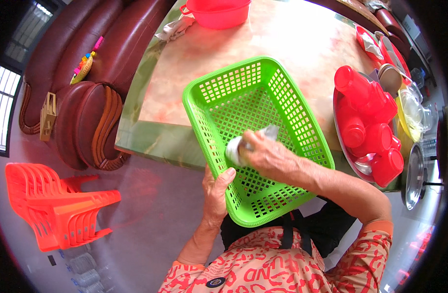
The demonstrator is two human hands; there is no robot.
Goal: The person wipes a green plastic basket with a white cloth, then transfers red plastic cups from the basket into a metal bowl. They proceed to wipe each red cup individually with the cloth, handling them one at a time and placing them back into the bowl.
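A green plastic basket (298, 117) with grid-holed walls is tilted in front of me, partly over the near edge of the table. My left hand (216, 190) grips its left rim near the lower corner, thumb on top of the rim and the other fingers hidden beneath. Inside the basket, my right hand (265, 155) is closed around a crumpled whitish cloth (232, 150). Part of the cloth sticks out beyond the fingers, close to the basket's floor. The right hand looks slightly blurred.
A marble-topped table (165, 100) carries a red basin (219, 13) and a rag (176, 29) at its far side. Red cups (364, 95) fill a tray at the right, beside a metal lid (413, 176). Stacked orange stools (62, 210) and a brown leather sofa (94, 46) stand left.
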